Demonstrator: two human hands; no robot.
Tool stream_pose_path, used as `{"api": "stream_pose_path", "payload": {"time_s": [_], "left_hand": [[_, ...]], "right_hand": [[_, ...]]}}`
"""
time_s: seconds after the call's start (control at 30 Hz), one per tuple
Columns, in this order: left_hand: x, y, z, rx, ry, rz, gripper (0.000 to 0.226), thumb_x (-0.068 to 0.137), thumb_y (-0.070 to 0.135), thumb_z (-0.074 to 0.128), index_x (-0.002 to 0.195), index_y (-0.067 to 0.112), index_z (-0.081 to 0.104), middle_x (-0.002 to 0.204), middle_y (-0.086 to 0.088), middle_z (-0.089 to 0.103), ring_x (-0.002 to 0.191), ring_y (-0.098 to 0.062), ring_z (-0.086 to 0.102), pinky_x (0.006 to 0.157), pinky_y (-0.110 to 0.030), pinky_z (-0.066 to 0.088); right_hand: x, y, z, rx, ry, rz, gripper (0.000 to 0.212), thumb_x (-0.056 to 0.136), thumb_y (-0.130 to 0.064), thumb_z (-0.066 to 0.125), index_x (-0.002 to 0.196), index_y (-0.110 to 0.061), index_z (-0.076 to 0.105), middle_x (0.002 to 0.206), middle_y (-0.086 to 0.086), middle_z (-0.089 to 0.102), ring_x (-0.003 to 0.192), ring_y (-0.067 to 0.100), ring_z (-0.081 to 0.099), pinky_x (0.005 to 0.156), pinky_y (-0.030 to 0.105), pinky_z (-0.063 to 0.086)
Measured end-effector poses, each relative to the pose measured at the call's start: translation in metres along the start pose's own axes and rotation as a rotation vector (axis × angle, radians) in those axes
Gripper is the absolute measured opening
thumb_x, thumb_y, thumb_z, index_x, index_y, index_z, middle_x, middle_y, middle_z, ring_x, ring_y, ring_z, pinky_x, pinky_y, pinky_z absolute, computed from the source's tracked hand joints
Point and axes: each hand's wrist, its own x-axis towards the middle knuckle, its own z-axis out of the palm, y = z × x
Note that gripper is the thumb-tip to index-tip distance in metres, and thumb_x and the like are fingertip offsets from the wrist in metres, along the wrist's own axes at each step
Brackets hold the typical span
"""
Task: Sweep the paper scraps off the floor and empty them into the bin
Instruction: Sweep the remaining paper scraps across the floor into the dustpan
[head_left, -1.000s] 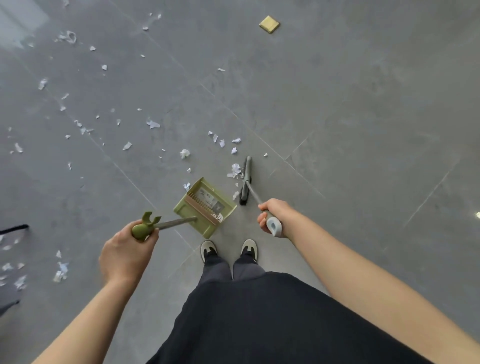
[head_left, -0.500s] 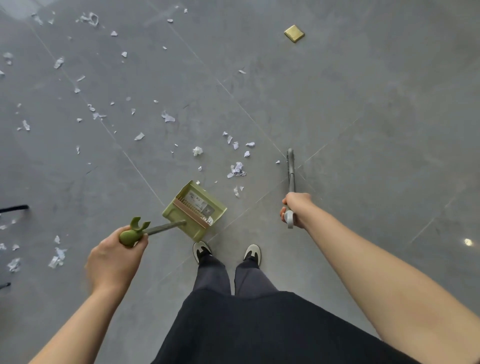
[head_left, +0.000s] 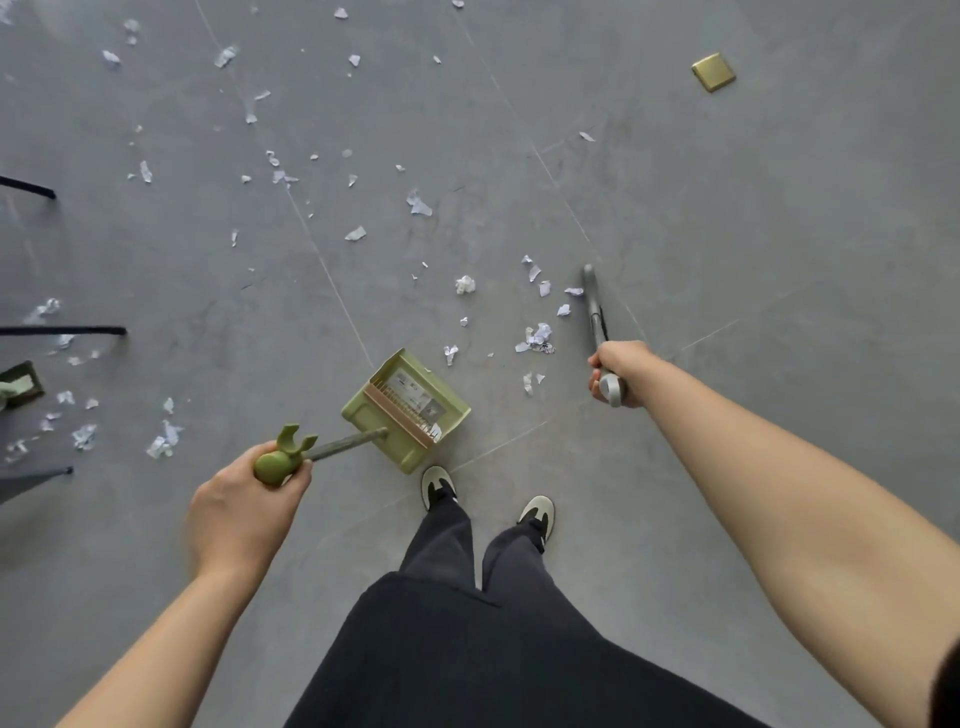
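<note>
Two hands, both gripping tools.
Left hand (head_left: 244, 512) holds dustpan (head_left: 408, 408) handle, frame centre; right hand (head_left: 615, 371) holds broom (head_left: 592, 306) beside paper scraps (head_left: 537, 338).

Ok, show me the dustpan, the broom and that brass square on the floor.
dustpan (head_left: 410, 400): head view, on its green tray.
broom (head_left: 594, 317): head view, on the grey stick above the right hand.
brass square (head_left: 713, 71): head view, on its top face.

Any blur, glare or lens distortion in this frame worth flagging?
Head view: soft, even light, no hard shadows or glare; wide-angle stretch bends the floor seams and enlarges the right forearm; left hand slightly motion-blurred; dustpan and paper scraps sharp.
</note>
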Motion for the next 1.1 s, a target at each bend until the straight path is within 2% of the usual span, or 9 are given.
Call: {"api": "stream_pose_path", "payload": {"time_s": [0.13,0.27,0.47,0.53,0.6,0.73,0.9,1.0,1.1], "left_hand": [[0.010,-0.016,-0.005,0.010,-0.007,-0.033,0.022,0.084,0.034,0.075,0.101,0.020,0.075,0.079,-0.013,0.070,0.076,-0.039,0.061,0.064,-0.039,0.047],[0.018,-0.027,-0.009,0.001,-0.005,-0.060,0.022,0.085,0.036,0.074,0.102,0.021,0.074,0.079,-0.011,0.070,0.074,-0.036,0.058,0.063,-0.037,0.046],[0.022,-0.036,-0.009,-0.005,-0.016,-0.090,0.022,0.085,0.037,0.073,0.102,0.023,0.074,0.079,-0.012,0.070,0.071,-0.031,0.052,0.062,-0.034,0.041],[0.023,-0.038,-0.010,-0.004,-0.020,-0.096,0.023,0.085,0.038,0.073,0.103,0.024,0.074,0.081,-0.012,0.070,0.075,-0.035,0.056,0.062,-0.035,0.042],[0.024,-0.039,-0.011,0.009,-0.026,-0.091,0.024,0.085,0.039,0.072,0.104,0.026,0.074,0.082,-0.012,0.070,0.079,-0.038,0.059,0.062,-0.035,0.042],[0.028,-0.040,-0.013,0.036,-0.027,-0.067,0.025,0.085,0.040,0.072,0.105,0.025,0.074,0.085,-0.014,0.071,0.082,-0.040,0.061,0.062,-0.034,0.040],[0.038,-0.048,-0.010,0.045,-0.058,-0.027,0.024,0.084,0.044,0.071,0.103,0.028,0.073,0.085,-0.013,0.071,0.082,-0.039,0.062,0.065,-0.037,0.047],[0.042,-0.049,-0.009,0.052,-0.061,-0.022,0.023,0.084,0.043,0.070,0.102,0.028,0.073,0.087,-0.014,0.071,0.083,-0.040,0.062,0.065,-0.037,0.046],[0.044,-0.047,-0.011,0.069,-0.068,0.000,0.022,0.085,0.041,0.070,0.101,0.026,0.073,0.088,-0.015,0.071,0.084,-0.041,0.062,0.065,-0.036,0.044]], "right_hand": [[0.002,-0.008,0.026,-0.107,-0.031,-0.049,0.010,0.091,0.004,0.041,0.091,-0.006,0.043,0.068,0.006,0.041,0.046,0.013,0.036,0.040,0.019,0.038],[0.005,-0.006,0.037,-0.320,-0.052,-0.111,0.016,0.091,0.004,0.044,0.079,-0.005,0.040,0.067,0.008,0.040,0.045,0.016,0.038,0.041,0.021,0.037],[0.000,0.002,0.047,-0.715,-0.026,-0.202,0.005,0.084,-0.002,0.049,0.086,0.003,0.049,0.061,0.015,0.051,0.050,0.028,0.053,0.052,0.034,0.045],[-0.011,0.005,0.049,-0.896,0.001,-0.243,0.009,0.085,-0.007,0.047,0.085,0.001,0.051,0.060,0.013,0.056,0.051,0.028,0.057,0.055,0.031,0.048],[-0.024,0.008,0.049,-1.082,0.031,-0.290,0.016,0.090,-0.014,0.045,0.077,-0.004,0.049,0.054,0.009,0.057,0.049,0.024,0.057,0.052,0.027,0.046],[-0.043,0.018,0.044,-1.300,0.052,-0.313,0.009,0.087,-0.014,0.044,0.091,-0.009,0.049,0.073,0.009,0.056,0.051,0.023,0.059,0.050,0.026,0.048],[-0.068,0.024,0.034,-1.334,0.039,-0.295,0.016,0.086,-0.012,0.045,0.100,-0.010,0.053,0.083,0.010,0.054,0.054,0.025,0.058,0.043,0.025,0.046],[-0.080,0.020,0.020,-1.296,0.067,-0.303,0.014,0.085,-0.009,0.045,0.093,-0.009,0.057,0.082,0.012,0.055,0.050,0.024,0.054,0.039,0.021,0.042],[-0.082,0.024,0.004,-1.252,0.106,-0.302,0.017,0.083,-0.007,0.044,0.092,-0.008,0.059,0.080,0.015,0.056,0.049,0.024,0.054,0.040,0.025,0.044]]}}
